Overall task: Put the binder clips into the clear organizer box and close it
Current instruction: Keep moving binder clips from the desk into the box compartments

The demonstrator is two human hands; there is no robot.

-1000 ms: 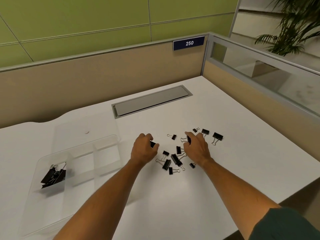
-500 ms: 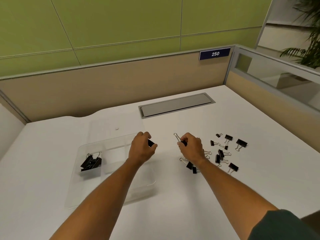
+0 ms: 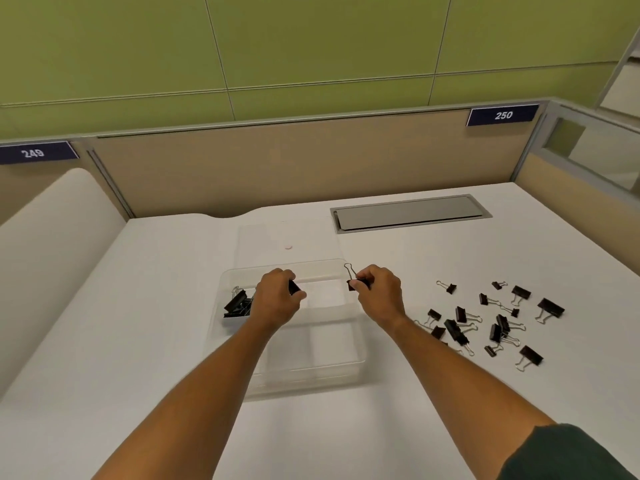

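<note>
A clear organizer box (image 3: 332, 368) with dividers lies open on the white desk, its flat lid (image 3: 263, 244) behind it. Several black binder clips (image 3: 237, 303) sit in its far left compartment. My left hand (image 3: 277, 299) hovers over the box and grips a black binder clip (image 3: 294, 287). My right hand (image 3: 379, 294) is at the box's right rim and pinches another black binder clip (image 3: 355, 282) with its wire handle pointing up. Several loose binder clips (image 3: 485, 320) lie scattered on the desk to the right.
A grey cable hatch (image 3: 408, 213) is set into the white desk (image 3: 156, 341) at the back right. Beige partition walls with number plates 249 (image 3: 33, 153) and 250 (image 3: 503, 115) stand behind. A glass panel (image 3: 595, 150) borders the right side.
Both hands, each holding a clip, have travelled left from the loose pile to the open box; my view has swung left with them.
</note>
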